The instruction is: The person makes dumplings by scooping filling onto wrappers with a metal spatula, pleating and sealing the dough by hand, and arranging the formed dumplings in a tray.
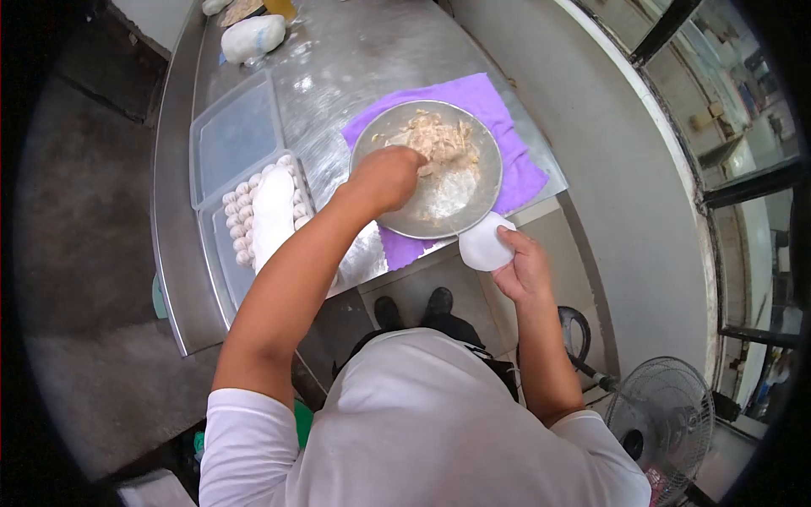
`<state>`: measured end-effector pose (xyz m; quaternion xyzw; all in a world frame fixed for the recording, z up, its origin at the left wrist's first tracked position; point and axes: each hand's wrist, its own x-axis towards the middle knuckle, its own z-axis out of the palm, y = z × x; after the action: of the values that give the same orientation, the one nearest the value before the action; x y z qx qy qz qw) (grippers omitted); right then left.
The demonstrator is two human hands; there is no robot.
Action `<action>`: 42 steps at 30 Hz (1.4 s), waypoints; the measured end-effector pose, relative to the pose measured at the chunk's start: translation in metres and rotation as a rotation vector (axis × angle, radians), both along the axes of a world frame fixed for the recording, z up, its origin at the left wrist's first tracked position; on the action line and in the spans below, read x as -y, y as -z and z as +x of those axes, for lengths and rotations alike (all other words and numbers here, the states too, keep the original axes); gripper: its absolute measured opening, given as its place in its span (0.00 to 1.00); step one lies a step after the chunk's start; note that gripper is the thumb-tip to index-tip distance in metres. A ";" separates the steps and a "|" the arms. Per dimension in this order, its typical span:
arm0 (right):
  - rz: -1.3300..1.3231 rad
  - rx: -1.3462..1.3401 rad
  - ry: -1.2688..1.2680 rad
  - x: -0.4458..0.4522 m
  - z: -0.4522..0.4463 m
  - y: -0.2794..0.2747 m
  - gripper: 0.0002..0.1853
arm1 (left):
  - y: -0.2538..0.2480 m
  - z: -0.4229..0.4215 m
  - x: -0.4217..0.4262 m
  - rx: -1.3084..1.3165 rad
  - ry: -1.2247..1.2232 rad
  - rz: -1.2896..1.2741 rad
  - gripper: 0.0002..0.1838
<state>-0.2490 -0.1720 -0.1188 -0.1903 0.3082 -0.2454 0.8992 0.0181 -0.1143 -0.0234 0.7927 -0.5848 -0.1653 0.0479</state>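
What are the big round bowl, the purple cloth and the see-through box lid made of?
The bowl looks like metal, perhaps steel or aluminium: it's grey with a dull shine. The purple cloth seems to be soft fabric, since it lies in folds; cotton or microfibre, I can't tell. The box lid is probably smooth plastic, because it's thin, cloudy and lets the table show through.

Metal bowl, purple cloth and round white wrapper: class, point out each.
Metal bowl (485, 179), head view: bare inner wall at right.
Purple cloth (520, 160), head view: area right of bowl.
Round white wrapper (482, 244), head view: flat face.
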 end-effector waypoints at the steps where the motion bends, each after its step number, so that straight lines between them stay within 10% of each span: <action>1: 0.001 -0.015 0.035 0.000 0.000 -0.002 0.23 | -0.006 -0.003 -0.002 -0.047 0.049 0.119 0.25; 32: 0.030 0.018 0.083 0.012 -0.004 -0.006 0.19 | -0.001 -0.017 -0.071 -0.232 -0.102 -0.066 0.18; 42: -0.016 0.021 0.096 0.015 0.010 -0.024 0.22 | 0.027 -0.060 -0.092 -0.726 -0.203 -0.179 0.18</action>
<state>-0.2386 -0.1871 -0.0952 -0.1799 0.3056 -0.2925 0.8881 -0.0421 -0.0228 -0.0505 0.7293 -0.4605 -0.3777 0.3369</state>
